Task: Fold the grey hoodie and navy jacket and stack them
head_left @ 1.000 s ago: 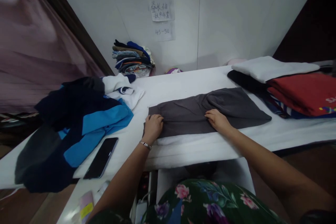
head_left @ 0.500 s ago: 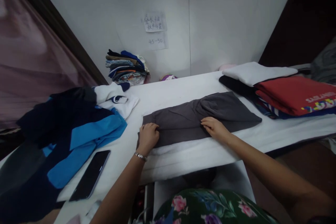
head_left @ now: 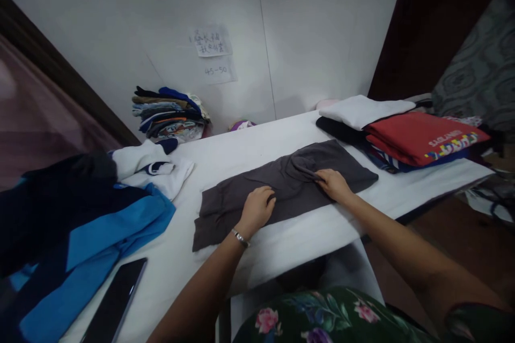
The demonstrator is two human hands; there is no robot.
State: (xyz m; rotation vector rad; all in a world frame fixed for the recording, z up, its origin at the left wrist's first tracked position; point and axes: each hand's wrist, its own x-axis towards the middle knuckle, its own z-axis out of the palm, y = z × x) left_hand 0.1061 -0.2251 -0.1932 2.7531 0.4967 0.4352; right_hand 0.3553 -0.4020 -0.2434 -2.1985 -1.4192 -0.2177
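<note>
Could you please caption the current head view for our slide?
Right hand holding a grey garment, left hand over it, on a white table.

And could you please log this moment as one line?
left hand: over grey garment | right hand: pinching grey garment | phone: on white table

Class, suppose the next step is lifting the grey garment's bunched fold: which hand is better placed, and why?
Probably the right hand: its fingers pinch the bunched fold. The left hand is farther away, over a flatter part of the grey garment.

Left hand (head_left: 256, 210) palm down, fingers (head_left: 262, 192) loosely bent, right hand (head_left: 333, 184) pinching, forearms (head_left: 388, 228) extended
</note>
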